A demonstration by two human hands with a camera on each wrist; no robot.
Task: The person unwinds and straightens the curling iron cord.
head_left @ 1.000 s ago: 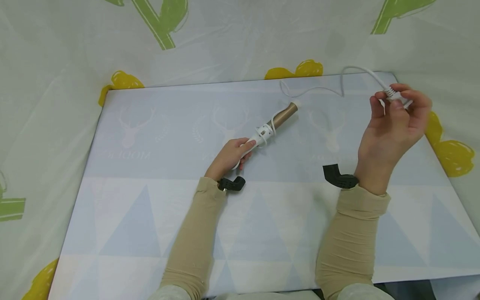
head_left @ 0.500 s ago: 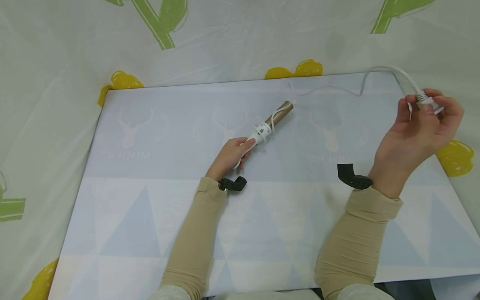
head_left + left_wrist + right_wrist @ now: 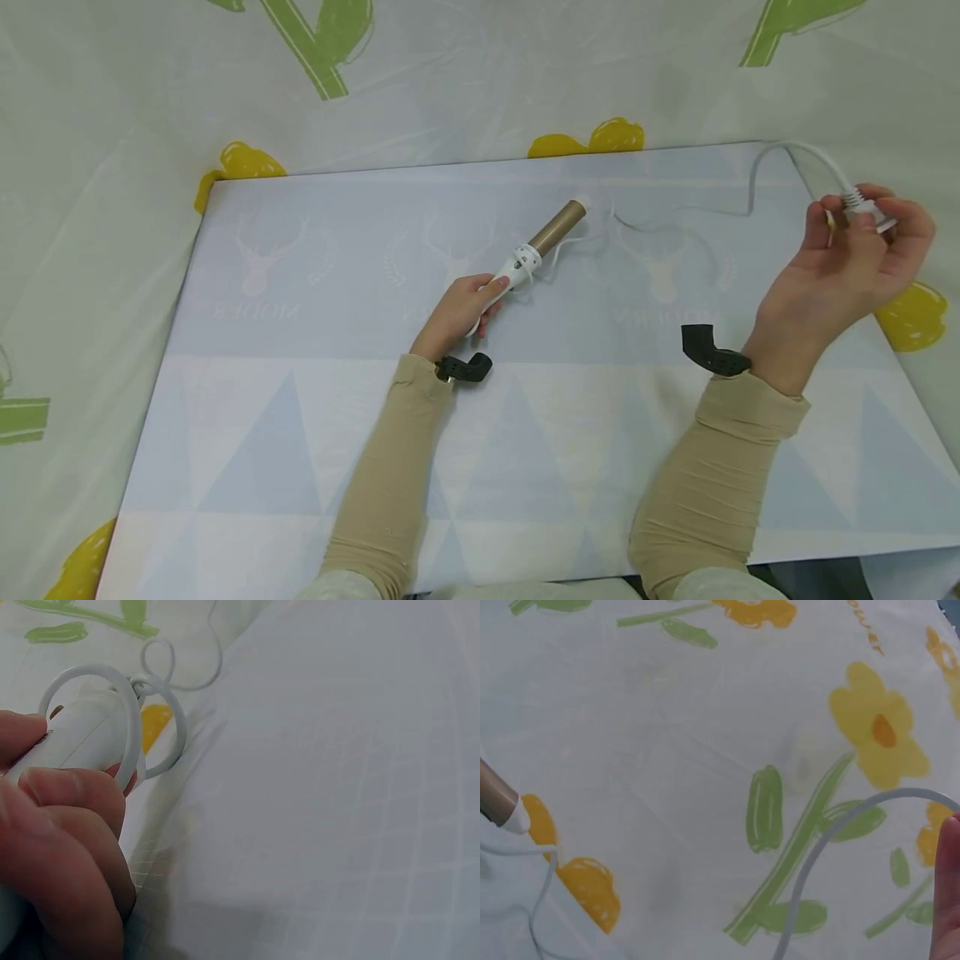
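Observation:
A curling iron (image 3: 557, 230) with a gold barrel and a white handle points up and to the right above the table. My left hand (image 3: 459, 312) grips its handle. The left wrist view shows the fingers (image 3: 71, 817) curled round the handle, with white cord loops (image 3: 131, 727) close by. At the far right, my right hand (image 3: 828, 271) pinches the white plug (image 3: 866, 210) between thumb and fingers. From the plug the white cord (image 3: 810, 150) arcs up, then runs left to the iron. In the right wrist view the barrel's white tip (image 3: 517, 817) shows at the left edge.
Beneath both hands lies a table (image 3: 360, 433) with a pale blue and white patterned cover. A light sheet (image 3: 450, 75) printed with green stems and yellow flowers surrounds it. Each wrist carries a black camera mount (image 3: 716, 354).
My right hand has moved right with the plug, drawing the cord along. The cord turn round the gold barrel has come off and now hangs beside it. My left hand has barely moved.

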